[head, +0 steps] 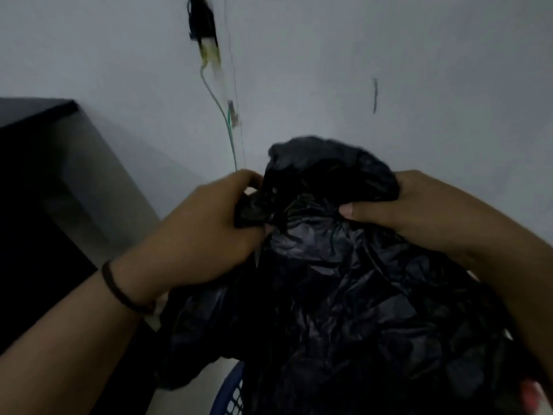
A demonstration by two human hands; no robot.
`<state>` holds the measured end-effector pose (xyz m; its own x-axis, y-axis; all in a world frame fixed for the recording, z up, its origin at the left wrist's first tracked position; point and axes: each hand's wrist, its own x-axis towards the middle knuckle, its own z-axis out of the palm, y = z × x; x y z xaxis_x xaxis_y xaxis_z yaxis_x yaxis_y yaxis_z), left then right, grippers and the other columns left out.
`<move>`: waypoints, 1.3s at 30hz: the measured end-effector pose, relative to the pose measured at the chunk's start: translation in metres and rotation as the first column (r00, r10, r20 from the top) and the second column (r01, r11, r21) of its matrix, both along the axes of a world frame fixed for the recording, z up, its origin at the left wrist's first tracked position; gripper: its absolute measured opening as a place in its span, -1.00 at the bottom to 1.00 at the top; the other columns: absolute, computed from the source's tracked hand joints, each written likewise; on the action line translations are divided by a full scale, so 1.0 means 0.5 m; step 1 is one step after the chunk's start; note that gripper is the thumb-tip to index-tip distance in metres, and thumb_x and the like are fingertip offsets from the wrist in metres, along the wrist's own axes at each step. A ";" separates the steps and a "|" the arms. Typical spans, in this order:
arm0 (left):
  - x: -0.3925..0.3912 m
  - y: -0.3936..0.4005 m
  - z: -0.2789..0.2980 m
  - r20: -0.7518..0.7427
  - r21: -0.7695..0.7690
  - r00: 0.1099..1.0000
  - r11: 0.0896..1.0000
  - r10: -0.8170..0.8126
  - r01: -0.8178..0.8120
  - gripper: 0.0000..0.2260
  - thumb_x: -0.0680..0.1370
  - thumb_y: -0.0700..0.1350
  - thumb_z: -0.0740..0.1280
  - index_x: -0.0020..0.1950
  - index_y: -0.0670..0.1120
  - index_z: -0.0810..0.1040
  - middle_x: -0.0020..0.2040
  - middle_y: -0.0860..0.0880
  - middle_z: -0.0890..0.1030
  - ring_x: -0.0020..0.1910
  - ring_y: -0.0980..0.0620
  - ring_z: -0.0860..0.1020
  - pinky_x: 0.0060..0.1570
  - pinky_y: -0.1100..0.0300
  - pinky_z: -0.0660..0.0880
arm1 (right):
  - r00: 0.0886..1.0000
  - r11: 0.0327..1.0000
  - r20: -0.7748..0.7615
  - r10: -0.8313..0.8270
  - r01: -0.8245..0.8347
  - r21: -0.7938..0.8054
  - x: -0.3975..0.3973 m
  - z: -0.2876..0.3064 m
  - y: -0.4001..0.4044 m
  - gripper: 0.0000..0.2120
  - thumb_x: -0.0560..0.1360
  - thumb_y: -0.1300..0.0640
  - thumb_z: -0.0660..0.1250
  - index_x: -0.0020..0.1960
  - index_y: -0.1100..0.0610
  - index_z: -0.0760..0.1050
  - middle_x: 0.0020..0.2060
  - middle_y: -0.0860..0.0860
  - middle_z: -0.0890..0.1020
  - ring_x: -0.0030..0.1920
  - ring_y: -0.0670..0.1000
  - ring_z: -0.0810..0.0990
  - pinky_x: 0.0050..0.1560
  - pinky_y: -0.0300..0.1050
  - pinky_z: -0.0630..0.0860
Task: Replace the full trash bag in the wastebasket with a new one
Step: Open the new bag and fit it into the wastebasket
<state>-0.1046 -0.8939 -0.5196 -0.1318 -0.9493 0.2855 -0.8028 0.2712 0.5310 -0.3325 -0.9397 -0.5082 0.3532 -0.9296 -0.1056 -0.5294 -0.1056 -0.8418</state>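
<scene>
The black trash bag [344, 280] was seen in the middle and lower part of the view, crumpled and bulky, its gathered top raised between two hands while its body hung down over the blue mesh wastebasket [233, 393], of which only a piece of the rim was visible at the bottom edge. The left hand [203, 229] was closed on a bunch of the plastic at the left side of the bag's mouth, with the fingers curled round it; the right hand [419, 205] was closed on the opposite side, the thumb pressed on the film and the fingers hidden behind it. The step in hand was judged to be the gathering or tying of the bag's mouth — whether the bag was still seated in the basket could not be told. For this step to be done well, the two bunches should be held high and drawn together evenly, so that nothing spills, and the thin film should not be pulled too sharply — it tears easily. A dark band [125, 292] was worn on the left wrist. Behind, a pale wall [389, 70] with a hanging cable [221, 112] was seen, and dark furniture [39, 181] at the left.
</scene>
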 end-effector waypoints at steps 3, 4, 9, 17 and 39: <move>0.024 -0.017 -0.025 -0.334 0.164 0.942 0.982 -0.030 0.089 -0.81 0.32 -0.09 0.42 -0.08 0.01 0.61 -0.14 0.01 0.69 -0.18 0.18 0.63 -0.12 0.38 0.51 | 1.000 0.999 0.017 0.003 -0.002 -0.042 -0.011 -0.034 0.014 -0.79 0.29 -0.15 0.47 -0.09 -0.25 0.58 -0.26 -0.39 0.63 -0.29 -0.32 0.62 -0.38 -0.53 0.47; 0.029 -0.018 -0.031 -0.429 0.186 0.903 0.974 -0.039 0.131 -0.79 0.29 -0.14 0.40 -0.09 -0.02 0.63 -0.14 0.00 0.70 -0.17 0.12 0.65 -0.10 0.33 0.54 | 1.000 0.998 0.018 0.009 -0.008 -0.067 -0.015 -0.044 0.024 -0.79 0.26 -0.19 0.45 -0.12 -0.27 0.56 -0.31 -0.43 0.61 -0.30 -0.34 0.61 -0.41 -0.53 0.46; 0.028 0.012 -0.058 -0.508 0.194 0.855 0.953 -0.103 0.231 -0.77 0.43 -0.34 0.34 -0.03 -0.05 0.62 -0.21 0.04 0.71 -0.23 0.09 0.66 -0.22 0.35 0.58 | 0.996 0.996 0.028 0.086 -0.085 -0.028 -0.028 -0.087 0.116 -0.64 0.16 -0.25 0.44 -0.05 -0.27 0.55 -0.11 -0.31 0.67 -0.15 -0.23 0.67 -0.14 -0.31 0.54; -0.012 0.204 -0.052 -0.214 -0.060 0.974 0.995 0.070 -0.084 -0.05 0.13 0.33 0.48 0.43 0.16 0.19 0.33 0.07 0.45 0.31 0.08 0.41 0.27 0.07 0.39 | 0.849 0.924 0.369 -0.377 0.320 0.210 -0.029 -0.087 0.277 -0.94 0.46 0.21 0.36 -0.11 0.20 0.56 -0.34 0.11 0.69 -0.39 0.05 0.66 -0.34 -0.14 0.64; -0.123 0.539 0.042 -0.790 -0.151 0.552 0.958 -0.266 0.245 -0.78 0.50 -0.13 0.37 0.14 -0.09 0.59 0.01 -0.03 0.69 0.00 0.00 0.66 -0.07 0.19 0.60 | 0.919 0.521 0.026 -0.393 0.246 -0.818 -0.032 -0.030 0.672 -0.77 0.45 0.05 0.33 0.06 0.12 0.51 -0.14 -0.02 0.62 -0.12 -0.01 0.59 -0.08 -0.08 0.54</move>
<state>-0.1661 -0.6242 -0.4984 -0.0780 -0.9057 0.4167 0.0464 0.4142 0.9090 -0.3484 -0.6040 -0.5234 0.0638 -0.7027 0.7087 -0.7716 -0.4851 -0.4115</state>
